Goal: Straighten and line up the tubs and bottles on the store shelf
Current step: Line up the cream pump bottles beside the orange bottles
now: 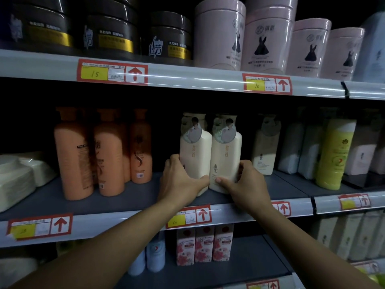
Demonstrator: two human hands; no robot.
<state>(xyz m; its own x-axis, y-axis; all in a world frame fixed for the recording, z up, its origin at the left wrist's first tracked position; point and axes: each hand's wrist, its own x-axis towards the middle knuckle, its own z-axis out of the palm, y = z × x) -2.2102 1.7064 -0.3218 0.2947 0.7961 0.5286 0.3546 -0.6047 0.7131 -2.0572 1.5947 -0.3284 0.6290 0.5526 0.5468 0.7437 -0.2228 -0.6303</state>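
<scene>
Two cream bottles (pixel 210 155) stand touching near the middle shelf (pixel 129 197) front; the left hand (pixel 179 180) grips one low, the right hand (pixel 245 182) the other. Smooth, stiff plastic, probably full and heavy, so low holds steady them best.

Red-bordered paper price tags with yellow patches and red arrows (pixel 112 72) sit on the pale shelf edges; a stack of white flat packets (pixel 18 178) lies far left; pink floral cartons (pixel 203 244) stand below.
</scene>
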